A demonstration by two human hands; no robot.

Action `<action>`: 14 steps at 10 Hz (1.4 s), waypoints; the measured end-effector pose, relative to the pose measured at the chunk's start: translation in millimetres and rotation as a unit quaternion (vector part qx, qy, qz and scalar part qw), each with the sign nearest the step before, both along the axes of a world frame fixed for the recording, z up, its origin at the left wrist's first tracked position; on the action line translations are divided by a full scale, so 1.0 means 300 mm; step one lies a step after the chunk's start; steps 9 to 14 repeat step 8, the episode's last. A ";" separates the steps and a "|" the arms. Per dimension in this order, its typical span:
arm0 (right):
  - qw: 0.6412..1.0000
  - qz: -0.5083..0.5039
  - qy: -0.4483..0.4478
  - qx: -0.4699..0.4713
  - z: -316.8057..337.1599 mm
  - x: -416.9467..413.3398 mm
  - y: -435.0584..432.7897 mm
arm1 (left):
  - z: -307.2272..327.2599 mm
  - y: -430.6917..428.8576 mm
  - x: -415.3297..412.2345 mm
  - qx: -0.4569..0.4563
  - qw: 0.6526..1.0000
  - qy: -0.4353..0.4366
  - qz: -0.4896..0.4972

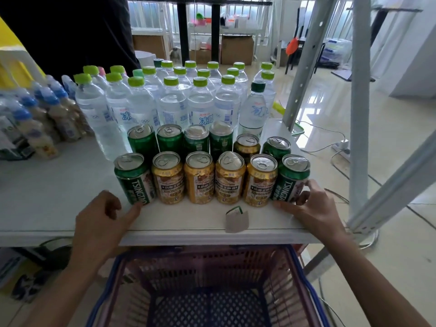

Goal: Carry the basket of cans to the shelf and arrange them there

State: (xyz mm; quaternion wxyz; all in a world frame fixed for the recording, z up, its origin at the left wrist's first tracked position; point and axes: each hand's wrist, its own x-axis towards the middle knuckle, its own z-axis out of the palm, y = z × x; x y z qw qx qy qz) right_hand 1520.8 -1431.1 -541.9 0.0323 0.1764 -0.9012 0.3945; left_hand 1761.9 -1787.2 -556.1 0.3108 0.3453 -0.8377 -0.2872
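- Twelve cans stand in two rows on the white shelf board, close to its front edge and toward its right end; the pink basket below the board shows a bare mesh floor, so unloading looks finished.
- Front row, left to right: a green Tsingtao can, four gold Xiaomaiwang cans, then a second green can nearest the right edge. Behind them stand five green cans and one gold.
- Right hand is half open, fingers curled round the lower side of the right-end green can and thumb at its base; it touches but does not lift.
- Left hand is loosely open and holds nothing, one fingertip at the foot of the left-end Tsingtao can.
- Judged step: final squaring of the front row from both ends.
- Next move likely calls for a light inward press from each side, keeping the cans upright and labels forward, without knocking the water bottles behind.
- A scrap of cardboard lies at the front edge and may need clearing.
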 end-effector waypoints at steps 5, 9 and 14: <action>0.996 -0.034 -0.052 0.060 0.014 0.065 -0.040 | 0.003 0.011 -0.018 0.089 0.996 -0.019 -0.011; 0.983 -0.142 -0.088 0.082 0.030 0.238 -0.149 | 0.003 0.275 -0.034 -0.002 0.981 -0.013 -0.195; 0.983 -0.142 -0.088 0.082 0.030 0.238 -0.149 | 0.003 0.275 -0.034 -0.002 0.981 -0.013 -0.195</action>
